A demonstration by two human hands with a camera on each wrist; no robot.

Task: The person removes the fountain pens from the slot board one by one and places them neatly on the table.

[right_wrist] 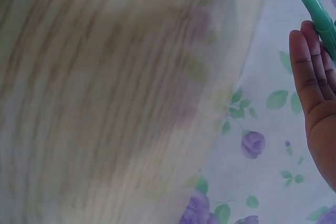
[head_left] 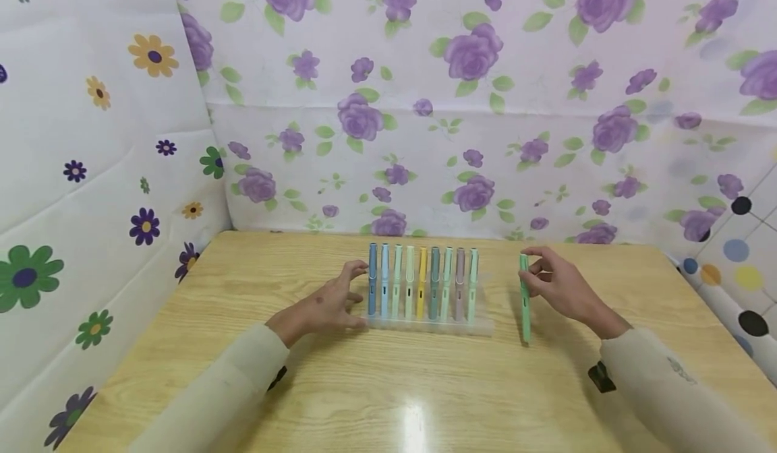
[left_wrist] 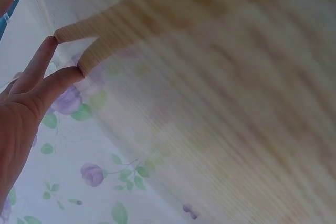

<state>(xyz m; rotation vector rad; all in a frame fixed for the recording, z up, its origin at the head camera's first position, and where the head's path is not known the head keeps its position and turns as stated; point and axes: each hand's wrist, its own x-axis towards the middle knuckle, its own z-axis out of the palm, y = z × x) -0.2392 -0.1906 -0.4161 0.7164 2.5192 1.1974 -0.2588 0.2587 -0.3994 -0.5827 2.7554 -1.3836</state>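
My right hand pinches a green pen near its top, thumb on one side and fingers on the other. The pen stands nearly upright, right of the rack; part of it shows at the upper right corner of the right wrist view. My left hand is at the left end of a clear pen rack, fingers spread and not curled round anything. Its thumb reaches the rack's front left corner. Several capped pens stand in a row in the rack, from a dark blue pen past a yellow pen to a pale green pen.
A wooden table carries the rack. Behind it hangs a white cloth with purple roses. On the left is a flowered cloth wall, and a dotted one is at the right edge.
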